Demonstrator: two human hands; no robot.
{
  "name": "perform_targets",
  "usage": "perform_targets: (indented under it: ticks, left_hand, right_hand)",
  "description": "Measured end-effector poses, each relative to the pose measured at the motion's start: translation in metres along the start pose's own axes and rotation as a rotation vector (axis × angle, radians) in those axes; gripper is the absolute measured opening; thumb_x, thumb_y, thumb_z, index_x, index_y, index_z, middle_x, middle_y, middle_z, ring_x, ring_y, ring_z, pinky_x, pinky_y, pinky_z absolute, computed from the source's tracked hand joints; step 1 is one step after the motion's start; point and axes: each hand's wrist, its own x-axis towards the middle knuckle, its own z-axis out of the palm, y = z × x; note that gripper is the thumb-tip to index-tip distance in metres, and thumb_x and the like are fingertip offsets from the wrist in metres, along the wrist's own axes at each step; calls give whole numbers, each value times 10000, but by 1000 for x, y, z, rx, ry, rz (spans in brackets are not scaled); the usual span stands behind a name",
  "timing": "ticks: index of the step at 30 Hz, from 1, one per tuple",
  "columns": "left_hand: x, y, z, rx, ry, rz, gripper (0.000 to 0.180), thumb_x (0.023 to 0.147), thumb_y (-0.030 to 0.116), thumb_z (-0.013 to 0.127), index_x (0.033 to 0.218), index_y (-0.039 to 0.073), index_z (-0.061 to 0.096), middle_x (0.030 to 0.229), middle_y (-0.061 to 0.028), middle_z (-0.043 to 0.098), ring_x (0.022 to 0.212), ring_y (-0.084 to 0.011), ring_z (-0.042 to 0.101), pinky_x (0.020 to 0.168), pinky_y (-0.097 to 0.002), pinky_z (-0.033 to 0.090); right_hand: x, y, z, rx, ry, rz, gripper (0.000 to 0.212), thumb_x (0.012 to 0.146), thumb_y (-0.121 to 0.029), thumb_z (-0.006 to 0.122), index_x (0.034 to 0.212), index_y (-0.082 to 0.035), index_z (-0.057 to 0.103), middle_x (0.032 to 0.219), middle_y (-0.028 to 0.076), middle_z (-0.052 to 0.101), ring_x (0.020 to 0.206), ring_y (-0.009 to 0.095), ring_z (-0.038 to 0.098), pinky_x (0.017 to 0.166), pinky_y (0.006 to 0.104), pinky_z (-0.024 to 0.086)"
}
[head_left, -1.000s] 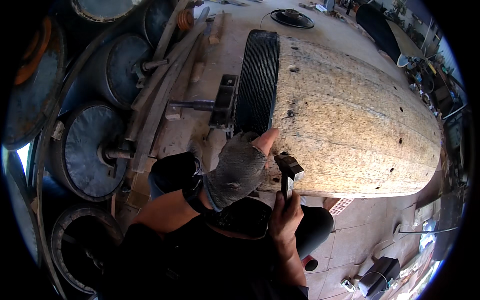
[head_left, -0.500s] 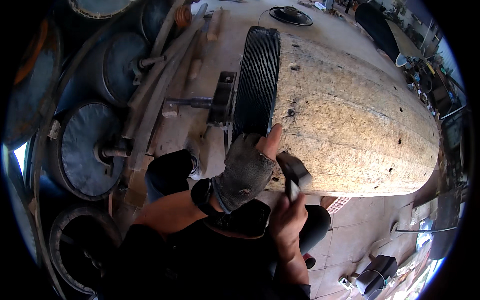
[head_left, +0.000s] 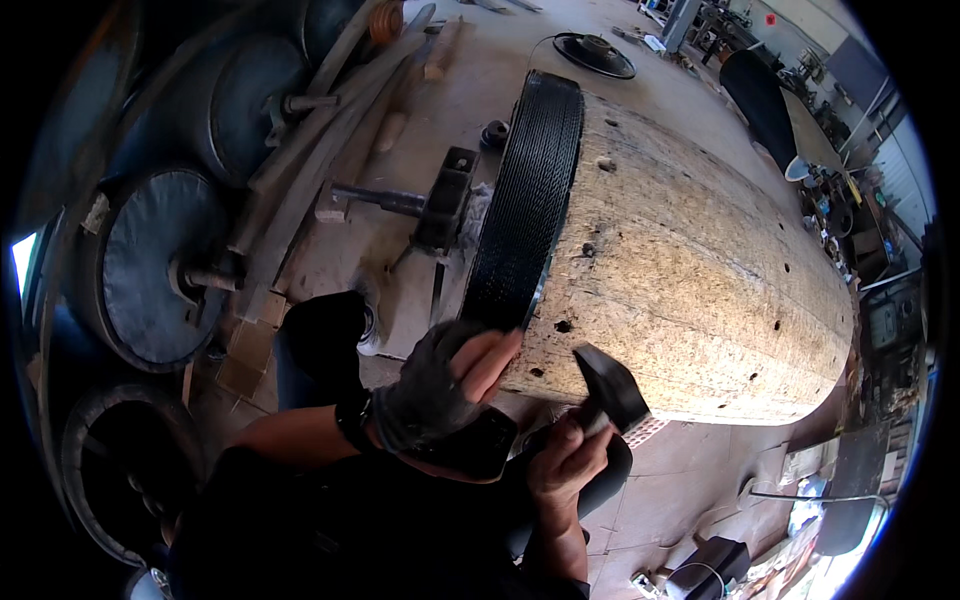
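Hammer (head_left: 610,388) is the tool in play rn, gripped in the right hand (head_left: 565,465) w/ fingers wrapped tight round the handle, dark head sitting just off the near end of the big wooden drum (head_left: 680,280). Left hand (head_left: 440,385) wears a dark fingerless glove, fingertips bare, and it's pressed flat-ish against the drum's lower edge right where the black ribbed band (head_left: 525,215) meets the wood. Fingers there aren't closed round anything, more bracing or holding the band's edge in place; can't tell if there's a nail or tack pinched under them, too small to see.

Progress-wise, imo: the band already sits all the way round the visible part of the drum at its near end, snug against the wood, so wrapping looks done. What seems left is fixing the edge down at the bottom, since that's where both hands are. Rest of the drum surface is bare chipboard-looking wood w/ scattered dark holes, no second band on it.

Further out, a dark metal stand w/ a shaft (head_left: 420,200) sits on the concrete floor (head_left: 480,90) beside the drum. Left side has several round grey drums on axles (head_left: 155,265) lying in a row, plus long wooden planks (head_left: 340,110). Far back there's a round black disc (head_left: 595,55) on the floor and a cluttered workshop bg.
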Motion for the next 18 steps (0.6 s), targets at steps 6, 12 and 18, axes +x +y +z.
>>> perform_targets:
  ticks: [6,12,18]
  left_hand:
    - [-144,-21,61,-152,-583,-203,275,854,161,654,1064,-17,667,988,-161,663,826,-315,659,739,-443,526]
    - [-146,-1,52,-84,-823,8,294,958,214,564,945,-47,697,757,-176,666,648,-276,655,570,-399,529]
    - [-124,8,42,-44,-888,-42,275,926,183,564,918,-58,697,781,-196,666,697,-294,655,615,-412,528]
  right_hand:
    - [22,-9,6,-218,-233,109,190,987,-163,562,1051,13,529,652,190,631,568,391,650,509,451,505]
    - [18,-1,15,-190,-48,-49,368,1031,-326,516,904,19,496,601,76,526,528,168,515,471,334,381]
    - [10,-25,3,33,-20,37,377,1056,-331,447,908,7,524,614,79,535,552,163,537,482,326,399]
